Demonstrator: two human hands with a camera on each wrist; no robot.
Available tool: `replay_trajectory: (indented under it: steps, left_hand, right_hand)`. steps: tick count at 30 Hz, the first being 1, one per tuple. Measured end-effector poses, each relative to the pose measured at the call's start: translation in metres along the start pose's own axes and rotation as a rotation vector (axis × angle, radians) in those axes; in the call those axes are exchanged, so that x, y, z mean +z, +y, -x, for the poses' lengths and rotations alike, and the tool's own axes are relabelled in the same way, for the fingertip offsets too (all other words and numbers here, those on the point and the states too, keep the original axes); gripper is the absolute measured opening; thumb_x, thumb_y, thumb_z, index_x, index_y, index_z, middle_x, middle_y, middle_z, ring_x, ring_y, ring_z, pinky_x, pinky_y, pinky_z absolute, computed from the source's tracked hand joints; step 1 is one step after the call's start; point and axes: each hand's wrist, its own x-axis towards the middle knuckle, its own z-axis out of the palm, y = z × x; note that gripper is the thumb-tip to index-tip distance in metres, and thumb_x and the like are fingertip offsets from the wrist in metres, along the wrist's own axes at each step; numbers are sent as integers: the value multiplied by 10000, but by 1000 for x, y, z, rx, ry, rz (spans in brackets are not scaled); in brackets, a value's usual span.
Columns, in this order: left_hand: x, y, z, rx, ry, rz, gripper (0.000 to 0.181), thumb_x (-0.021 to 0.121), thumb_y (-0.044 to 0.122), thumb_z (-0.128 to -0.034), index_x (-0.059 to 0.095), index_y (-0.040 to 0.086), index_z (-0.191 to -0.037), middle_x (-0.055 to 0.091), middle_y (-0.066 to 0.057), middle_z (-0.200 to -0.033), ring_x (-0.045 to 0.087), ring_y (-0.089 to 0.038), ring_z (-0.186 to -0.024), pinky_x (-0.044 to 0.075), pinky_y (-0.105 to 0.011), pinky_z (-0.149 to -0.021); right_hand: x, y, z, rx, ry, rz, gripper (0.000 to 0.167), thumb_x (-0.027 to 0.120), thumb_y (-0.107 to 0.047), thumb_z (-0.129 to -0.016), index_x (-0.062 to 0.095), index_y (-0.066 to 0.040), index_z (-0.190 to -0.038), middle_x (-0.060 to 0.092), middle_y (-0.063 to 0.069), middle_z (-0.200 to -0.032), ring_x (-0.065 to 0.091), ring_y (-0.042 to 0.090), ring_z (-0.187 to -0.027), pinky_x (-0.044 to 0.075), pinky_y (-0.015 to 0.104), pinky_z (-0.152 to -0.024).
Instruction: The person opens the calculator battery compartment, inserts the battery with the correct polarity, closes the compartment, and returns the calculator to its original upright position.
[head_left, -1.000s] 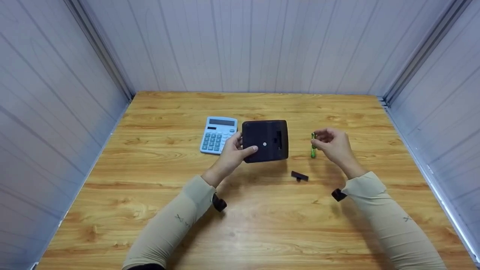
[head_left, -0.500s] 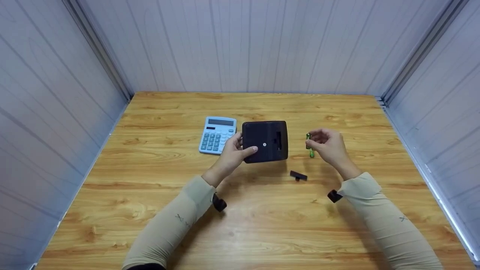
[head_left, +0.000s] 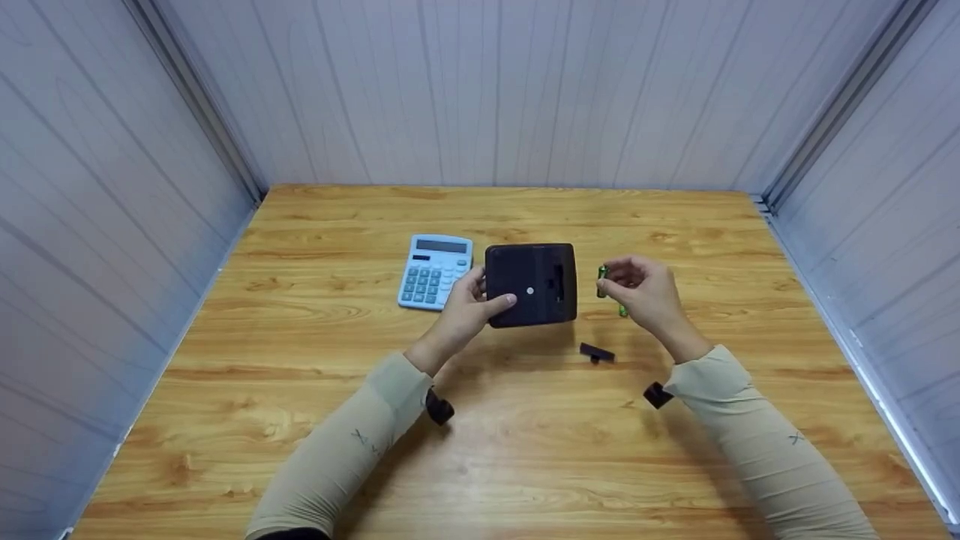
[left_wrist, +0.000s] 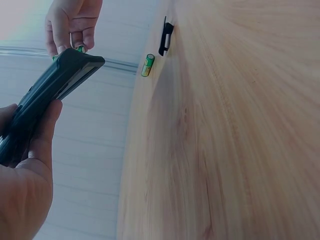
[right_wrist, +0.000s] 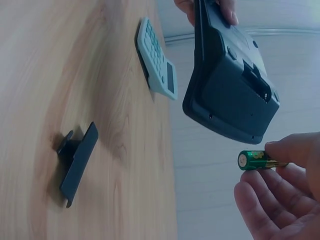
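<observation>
With thumb on its back and fingers beneath, my left hand [head_left: 466,306] grips a black calculator [head_left: 517,270] above the table. Its keys are hidden; the back faces me, and an uncovered battery slot [right_wrist: 256,82] shows near one end. Just right of it, my right hand [head_left: 651,291] pinches a green AA-type battery [right_wrist: 254,159] between thumb and fingertips, apart from the calculator. A second green battery [left_wrist: 148,65] lies on the table, partly behind the right hand in the head view. Closer to me rests the small black battery cover [head_left: 597,352].
A light blue calculator [head_left: 435,271] lies keys up on the wooden table [head_left: 525,450], left of the black one. Pale panel walls [head_left: 480,90] stand behind and on both sides. A small black device sits at each wrist.
My right hand has lifted its battery off the spot beside the other battery and carried it left toward the black calculator. The left hand stays nearly still.
</observation>
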Motion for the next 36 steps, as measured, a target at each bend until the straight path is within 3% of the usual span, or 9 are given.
replay_trajectory:
  steps: [8, 20, 29, 36]
  left_hand:
    - [2, 0, 1, -8, -17, 46, 553, 679, -89, -1003, 520, -13, -1527, 713, -230, -1350, 770, -256, -1163, 673, -391, -946]
    - [4, 0, 1, -19, -3, -5, 533, 697, -57, -1006, 546, 15, -1513, 728, -199, -1331, 770, -223, -1129, 674, -371, -934]
    - [4, 0, 1, 1, -12, 13, 565, 693, -71, -1002, 528, 3, -1537, 717, -212, -1344, 761, -222, -1145, 672, -368, -941]
    - [4, -1, 1, 3, -14, 11, 549, 692, -65, -1001, 530, -5, -1523, 722, -214, -1331, 773, -218, -1116, 678, -364, -917]
  right_hand:
    - [7, -6, 1, -39, 10, -85, 201, 785, 39, -955, 748, 98, -1144, 768, 253, -994, 694, 27, -780, 577, 148, -705]
    - [16, -17, 4, -61, 44, -154, 242, 783, 85, -931, 729, 106, -1166, 768, 211, -980, 712, 29, -802, 603, 162, -738]
    - [24, -22, 6, -104, 27, -190, 219, 783, 104, -923, 711, 104, -1130, 752, 259, -985, 723, 55, -788, 609, 178, -723]
    - [31, -25, 7, -103, 22, -198, 227, 789, 105, -919, 714, 90, -1132, 757, 207, -981, 724, 61, -798, 608, 180, -723]
